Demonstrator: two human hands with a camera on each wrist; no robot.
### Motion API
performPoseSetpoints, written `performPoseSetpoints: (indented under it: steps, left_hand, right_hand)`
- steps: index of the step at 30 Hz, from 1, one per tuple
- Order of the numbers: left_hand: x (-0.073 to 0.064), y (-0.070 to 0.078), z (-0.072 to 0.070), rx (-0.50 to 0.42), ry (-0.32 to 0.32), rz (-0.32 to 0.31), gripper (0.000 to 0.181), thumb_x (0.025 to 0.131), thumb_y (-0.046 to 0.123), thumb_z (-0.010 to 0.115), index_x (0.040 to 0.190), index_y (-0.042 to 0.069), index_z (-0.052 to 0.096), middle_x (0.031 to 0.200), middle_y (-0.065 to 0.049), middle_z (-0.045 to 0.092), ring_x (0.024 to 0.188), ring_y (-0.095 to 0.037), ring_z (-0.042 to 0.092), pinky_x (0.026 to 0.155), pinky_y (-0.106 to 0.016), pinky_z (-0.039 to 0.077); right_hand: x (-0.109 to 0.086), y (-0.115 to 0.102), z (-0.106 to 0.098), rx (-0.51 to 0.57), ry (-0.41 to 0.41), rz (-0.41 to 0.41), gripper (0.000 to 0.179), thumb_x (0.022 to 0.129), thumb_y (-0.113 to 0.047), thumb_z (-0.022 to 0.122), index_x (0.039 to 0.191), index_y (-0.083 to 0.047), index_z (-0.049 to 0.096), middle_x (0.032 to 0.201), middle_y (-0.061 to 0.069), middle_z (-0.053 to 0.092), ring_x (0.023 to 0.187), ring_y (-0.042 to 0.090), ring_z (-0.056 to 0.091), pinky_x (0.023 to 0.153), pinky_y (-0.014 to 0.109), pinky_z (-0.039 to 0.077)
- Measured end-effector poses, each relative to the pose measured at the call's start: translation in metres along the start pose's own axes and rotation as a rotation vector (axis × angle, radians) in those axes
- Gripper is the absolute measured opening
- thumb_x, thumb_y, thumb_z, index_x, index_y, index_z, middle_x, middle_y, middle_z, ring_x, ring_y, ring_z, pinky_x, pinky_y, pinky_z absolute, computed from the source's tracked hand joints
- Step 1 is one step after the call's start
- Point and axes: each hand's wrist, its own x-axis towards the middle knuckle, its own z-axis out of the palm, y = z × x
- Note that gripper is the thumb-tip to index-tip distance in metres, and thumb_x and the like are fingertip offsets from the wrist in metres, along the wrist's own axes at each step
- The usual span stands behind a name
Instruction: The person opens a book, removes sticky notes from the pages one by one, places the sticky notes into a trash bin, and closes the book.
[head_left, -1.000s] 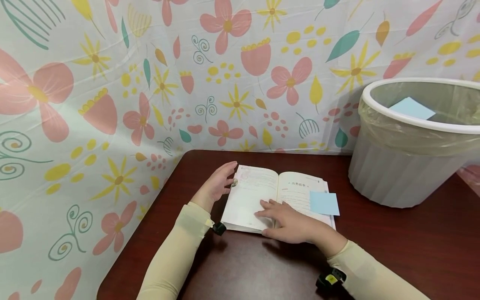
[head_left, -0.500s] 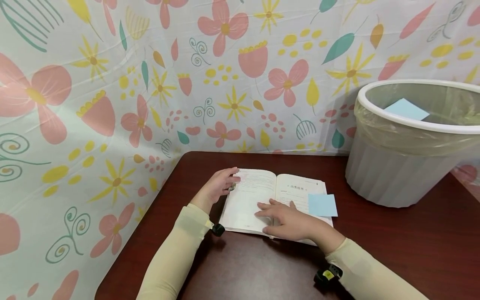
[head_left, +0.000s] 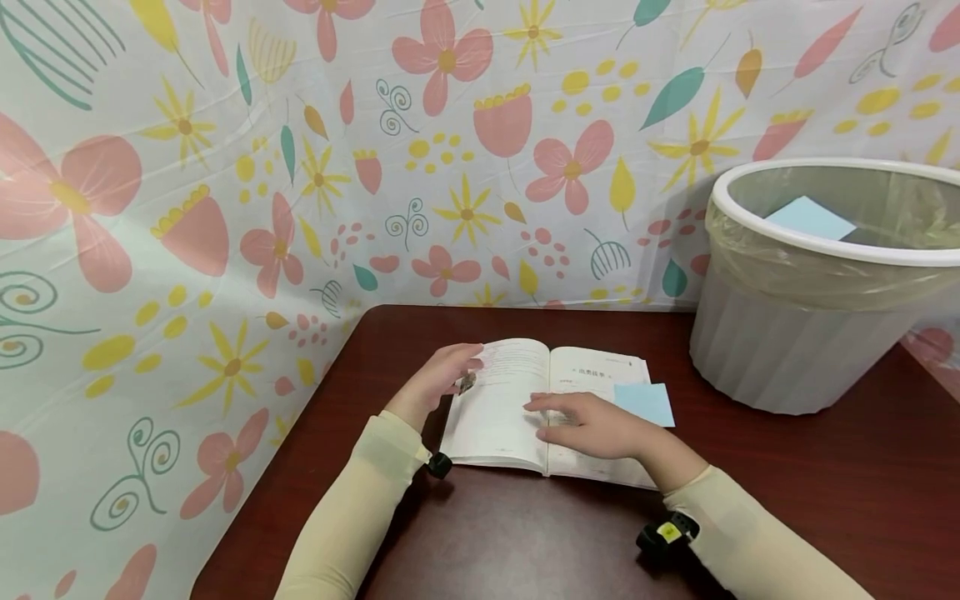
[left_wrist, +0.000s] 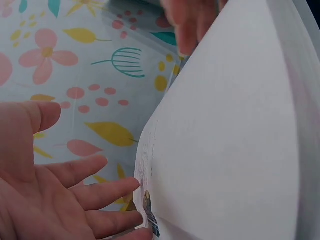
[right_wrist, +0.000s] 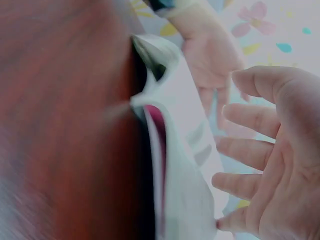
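Observation:
An open book with printed pages lies on the dark red table. My left hand is at the outer edge of the left page, fingers loosely extended; in the left wrist view its fingertips touch the page edge beside a small printed picture. Over the middle of the book is my right hand, its fingers spread and holding nothing. The right wrist view shows these fingers apart, above the pages. A light blue sticky note sits on the right page and sticks out past its edge, partly behind my right hand.
A grey waste bin with a clear liner stands at the right back of the table. Inside it is a light blue paper. A flowered cloth hangs behind and to the left.
My right hand has risen off the pages and shifted slightly right, uncovering the bottom of the book's spine. My left hand stays at the left page edge, nearly still.

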Motion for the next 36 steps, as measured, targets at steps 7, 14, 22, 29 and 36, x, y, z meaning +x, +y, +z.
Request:
performPoseSetpoints:
  steps: [7,14,22,29,36]
  left_hand:
    - [-0.005,0.005,0.009,0.131,-0.039,0.109,0.061,0.103,0.053,0.054,0.154,0.020,0.050,0.159,-0.005,0.049,0.151,-0.029,0.041,0.123,-0.057,0.031]
    - [-0.008,0.013,0.030,0.302,-0.085,0.248,0.059,0.103,0.046,0.057,0.151,0.012,0.053,0.156,-0.007,0.052,0.148,-0.025,0.045,0.120,-0.046,0.039]
    - [-0.019,0.023,0.051,0.486,-0.199,0.319,0.063,0.102,0.051,0.058,0.155,0.019,0.049,0.158,0.001,0.051,0.149,-0.020,0.045,0.121,-0.044,0.038]
    - [-0.029,0.038,0.067,0.601,-0.344,0.325,0.068,0.099,0.059,0.059,0.158,0.029,0.042,0.163,0.012,0.041,0.153,-0.012,0.036,0.122,-0.041,0.036]
    - [-0.015,0.058,0.088,0.806,-0.477,0.338,0.079,0.095,0.059,0.066,0.162,0.033,0.033,0.167,0.012,0.034,0.156,-0.010,0.030,0.126,-0.036,0.030]
  right_hand:
    - [-0.009,0.015,-0.023,-0.016,0.074,0.038,0.052,0.103,-0.042,0.062,0.147,-0.014,0.058,0.153,0.008,0.056,0.146,0.035,0.048,0.115,0.059,0.042]
    - [-0.025,0.026,-0.039,-0.044,0.142,0.048,0.050,0.104,-0.036,0.061,0.147,-0.010,0.058,0.152,0.010,0.057,0.146,0.039,0.046,0.114,0.063,0.039]
    - [-0.047,0.045,-0.059,-0.045,0.184,0.126,0.050,0.104,-0.036,0.061,0.148,-0.013,0.057,0.153,0.013,0.055,0.145,0.038,0.045,0.112,0.062,0.041]
    - [-0.070,0.067,-0.070,-0.117,0.157,0.237,0.054,0.104,-0.042,0.060,0.149,-0.013,0.056,0.151,0.020,0.054,0.139,0.040,0.051,0.107,0.061,0.045]
    - [-0.080,0.083,-0.075,-0.129,0.182,0.282,0.056,0.102,-0.041,0.062,0.147,-0.008,0.057,0.150,0.026,0.054,0.136,0.043,0.051,0.104,0.063,0.046]
